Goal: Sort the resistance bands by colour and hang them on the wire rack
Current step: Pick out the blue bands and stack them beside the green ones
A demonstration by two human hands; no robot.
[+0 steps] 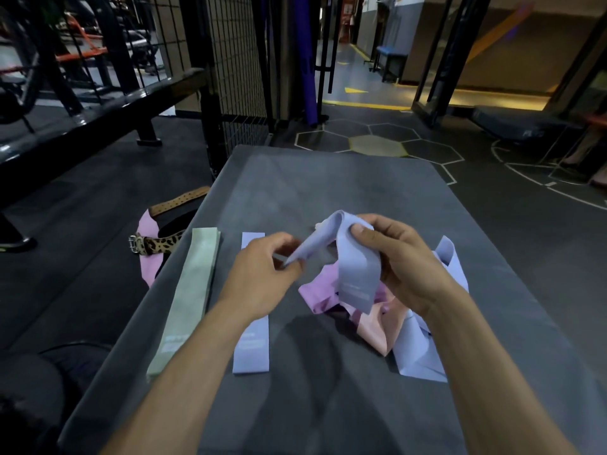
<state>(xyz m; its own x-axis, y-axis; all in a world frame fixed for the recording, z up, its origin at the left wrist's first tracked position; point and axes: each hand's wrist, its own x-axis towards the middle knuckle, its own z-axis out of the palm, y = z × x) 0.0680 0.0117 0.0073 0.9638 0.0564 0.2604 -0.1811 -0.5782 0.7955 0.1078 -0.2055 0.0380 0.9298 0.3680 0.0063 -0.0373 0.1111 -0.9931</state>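
Observation:
Both hands hold a lavender resistance band (356, 267) above the grey table (328, 185). My left hand (262, 274) pinches one end of it; my right hand (397, 261) grips the folded loop with the thumb on top. Flat on the table to the left lie a green band (190, 300) and a second lavender band (253, 346), side by side lengthwise. Under my hands sits a loose heap with a pink band (320, 292), a peach band (377, 330) and more lavender bands (417, 353). The black wire rack (236, 67) stands beyond the table's far left corner.
A leopard-print belt (157, 243), a brown belt (179, 201) and a pink band (147, 257) lie on the dark floor left of the table. A black bench (108, 103) crosses the upper left. A purple roll (308, 60) leans beside the rack.

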